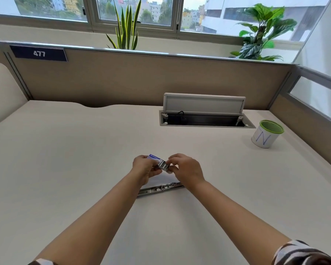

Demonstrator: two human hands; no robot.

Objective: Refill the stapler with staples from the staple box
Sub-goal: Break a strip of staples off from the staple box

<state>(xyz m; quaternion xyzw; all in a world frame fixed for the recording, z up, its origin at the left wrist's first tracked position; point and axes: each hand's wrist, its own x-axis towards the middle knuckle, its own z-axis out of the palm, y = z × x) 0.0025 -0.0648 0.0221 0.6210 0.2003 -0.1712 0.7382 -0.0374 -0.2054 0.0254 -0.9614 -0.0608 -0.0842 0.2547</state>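
A wide pale table (65, 159) fills most of the frame, closed in at the back by a tan partition (141, 79) with a dark plate reading 477 (39, 53) at the upper left. Beyond the partition, along the top of the frame, run windows (134, 10), with a spiky striped plant (125, 29) at top centre and a broad-leaved plant (260, 33) at the upper right. Right of centre a cable hatch (204, 111) is sunk in the table, its lid standing up. Further right stands a white cup with a green rim (267, 133), marked with a blue N. Two bare forearms reach in from the bottom edge to the middle of the frame, a striped sleeve (302, 253) showing at the lower right corner. The left hand (144, 168) holds the staple box (156, 158) above the table, its fingers curled round the blue and white sleeve of the box. The right hand (186, 169) has its fingers bent in at the box's open end, pinching the silvery staples (163, 165) that show there. Just below the hands, the stapler (161, 188) lies on the table, opened out flat into a long metal strip, partly hidden by the right wrist.
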